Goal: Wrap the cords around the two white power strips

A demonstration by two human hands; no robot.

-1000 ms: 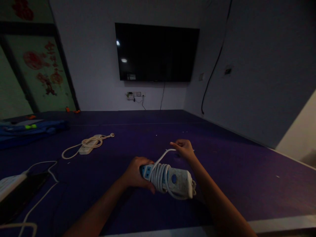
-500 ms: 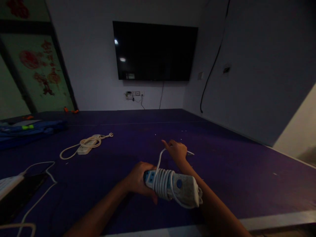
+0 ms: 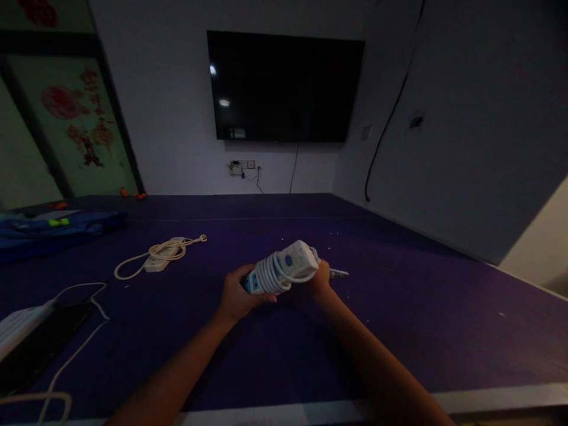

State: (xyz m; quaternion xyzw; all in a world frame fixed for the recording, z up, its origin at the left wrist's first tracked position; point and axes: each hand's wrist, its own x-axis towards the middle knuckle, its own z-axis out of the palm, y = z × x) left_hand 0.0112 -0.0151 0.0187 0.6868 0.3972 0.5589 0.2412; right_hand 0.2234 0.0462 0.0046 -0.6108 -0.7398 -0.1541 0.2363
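A white power strip [image 3: 289, 258] with blue socket faces is tilted up over the purple surface, its far end raised to the right. My left hand [image 3: 234, 294] is closed round its near left end, thumb along the lower side. Several turns of white power cord [image 3: 269, 274] wrap the strip's middle. My right hand [image 3: 323, 278] is beside the raised end, closed on the loose part of the cord, whose tail pokes out to its right. The strip hides most of the right fingers.
A second power strip [image 3: 155, 262] with a looped cream cord lies left of centre. At the near left are a white strip [image 3: 22, 325] and a black flat object [image 3: 48, 343]. Blue cloth [image 3: 89, 223] lies at the far left. A television [image 3: 284, 89] hangs on the wall.
The wrapped strip has been raised and turned, its free end swinging up and away. My right hand has moved from beyond the strip to behind its end, bringing the cord round.
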